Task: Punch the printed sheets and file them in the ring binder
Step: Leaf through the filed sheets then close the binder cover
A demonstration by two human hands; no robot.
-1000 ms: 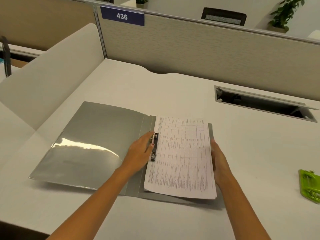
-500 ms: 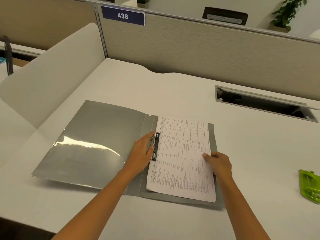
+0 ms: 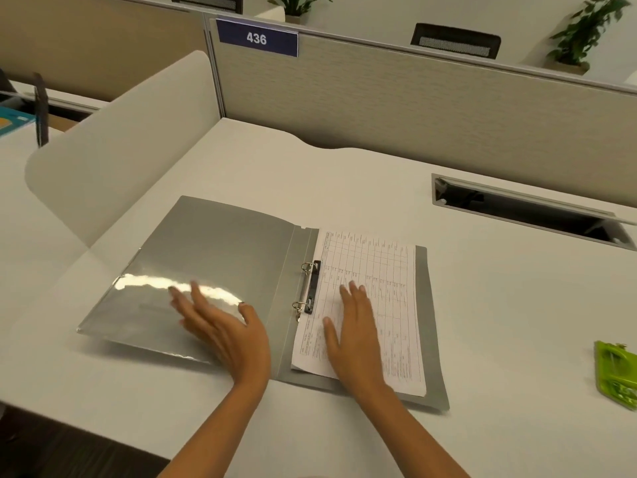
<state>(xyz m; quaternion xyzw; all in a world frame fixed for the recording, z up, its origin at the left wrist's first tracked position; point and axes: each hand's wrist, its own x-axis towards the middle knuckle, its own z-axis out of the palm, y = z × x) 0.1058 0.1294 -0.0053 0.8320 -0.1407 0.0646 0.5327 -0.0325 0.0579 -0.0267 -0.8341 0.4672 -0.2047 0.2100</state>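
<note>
Two bare hands are spread flat, nothing gripped: left hand (image 3: 220,326) is laid over the open front cover, right hand (image 3: 355,326) is pressed on the printed sheets (image 3: 386,270). Sheets are seated on the rings (image 3: 305,291) in the grey ring binder (image 3: 206,250) on the desk (image 3: 499,305); green hole punch (image 3: 617,374) is seen at far right.

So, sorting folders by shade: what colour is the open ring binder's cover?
Plain glossy grey ring binder cover, head view.

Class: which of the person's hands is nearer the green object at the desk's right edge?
Right. The right hand lies flat on the printed sheets; the left hand is farther off over the open cover, away from the green object.
</note>
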